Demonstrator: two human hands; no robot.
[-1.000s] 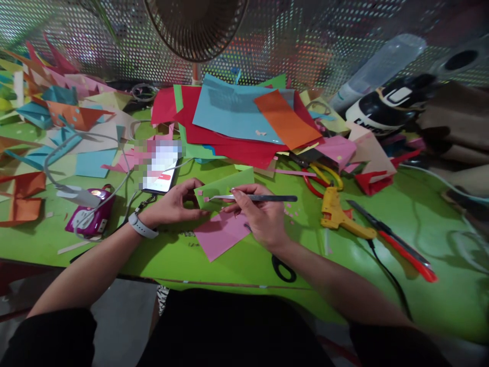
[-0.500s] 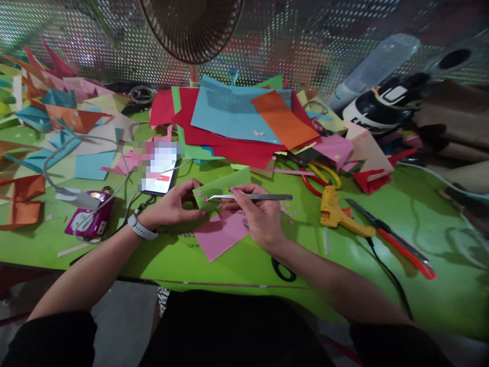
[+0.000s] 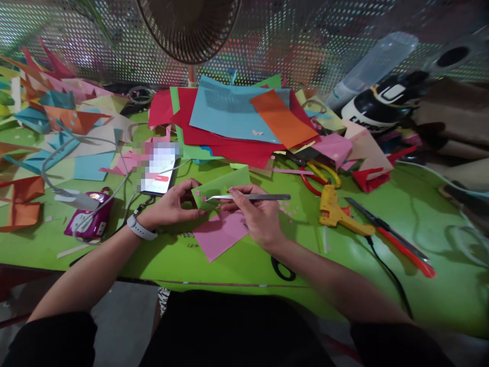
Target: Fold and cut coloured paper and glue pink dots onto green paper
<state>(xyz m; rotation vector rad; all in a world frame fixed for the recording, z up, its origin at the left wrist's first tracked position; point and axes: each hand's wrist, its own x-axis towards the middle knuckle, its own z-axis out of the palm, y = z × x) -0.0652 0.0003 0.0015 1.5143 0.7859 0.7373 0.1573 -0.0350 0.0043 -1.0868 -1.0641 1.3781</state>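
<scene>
My left hand (image 3: 182, 202) is closed on the left end of a green folded paper piece (image 3: 229, 180), its thumb in front and fingers curled behind. Two small pink paper bits (image 3: 200, 195) lie on the green paper near its left corner. My right hand (image 3: 259, 213) pinches metal tweezers (image 3: 269, 197), whose fine tips point left and sit close to the pink bits; whether they touch the paper I cannot tell. Under both hands a pink paper sheet (image 3: 218, 239) lies on the table. Several tiny pink bits (image 3: 289, 210) are scattered right of my right hand.
A yellow glue gun (image 3: 331, 208), a red-handled cutter (image 3: 407, 248) and scissors with red and yellow handles (image 3: 324, 173) lie to the right. Leftward are a phone (image 3: 158, 168) and a purple device (image 3: 89, 216) with cables. Coloured paper sheets (image 3: 233, 112) are stacked behind, below a fan (image 3: 190, 30).
The tweezer tips have shifted very slightly away from the pink bit on the green paper. Both hands keep their hold, and the whole view has drifted a little.
</scene>
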